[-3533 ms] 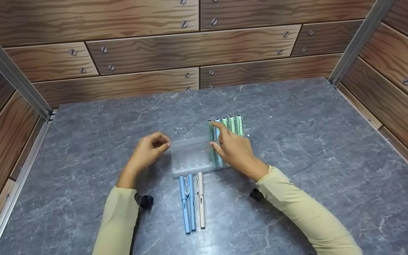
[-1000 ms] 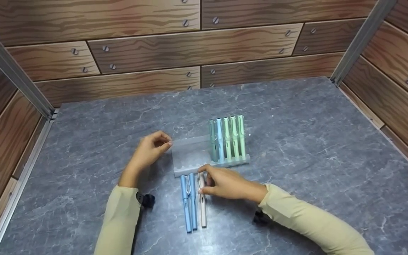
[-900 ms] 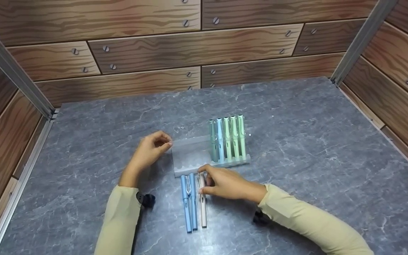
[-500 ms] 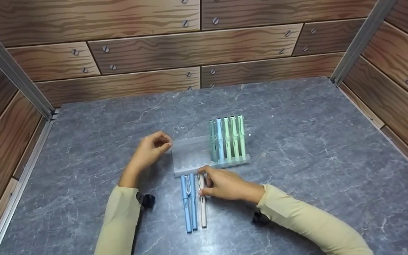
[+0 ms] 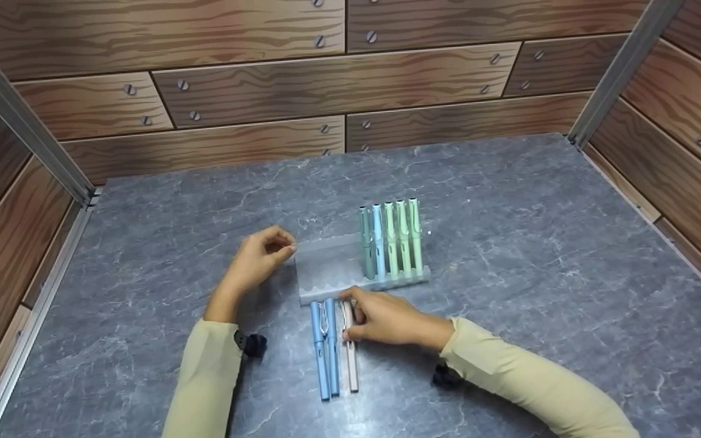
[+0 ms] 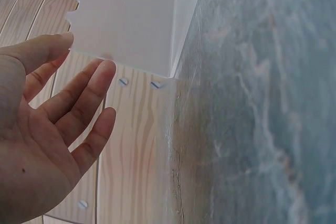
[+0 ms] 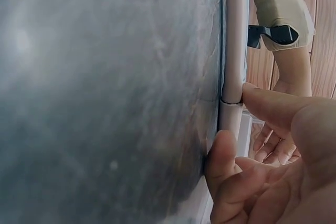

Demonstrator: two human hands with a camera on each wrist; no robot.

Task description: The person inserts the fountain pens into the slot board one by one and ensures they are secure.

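My right hand (image 5: 390,316) pinches a pale pinkish-beige capped pen (image 5: 352,365) near its clip end, thumb on one side and fingers on the other. In the right wrist view the pen (image 7: 234,35) lies along the table, fingertips at its cap joint. My left hand (image 5: 259,255) holds the upper left corner of a clear pen rack (image 5: 329,261) between thumb and fingertips; the left wrist view shows them at the edge of the rack (image 6: 121,24). Two blue pens (image 5: 324,359) lie side by side left of the beige one.
Several pens stand in the rack's right part: a dark green one (image 5: 367,243), a light blue one (image 5: 378,240) and light green ones (image 5: 403,237). Rack slots to their left hold no pens. A grey marbled table (image 5: 509,255) lies beneath, with wood-patterned walls (image 5: 253,91) around it.
My right hand has come from the dark green pen in the rack down to the beige pen and taken hold of it. That pen's lower end has shifted slightly right. My left hand stays put.
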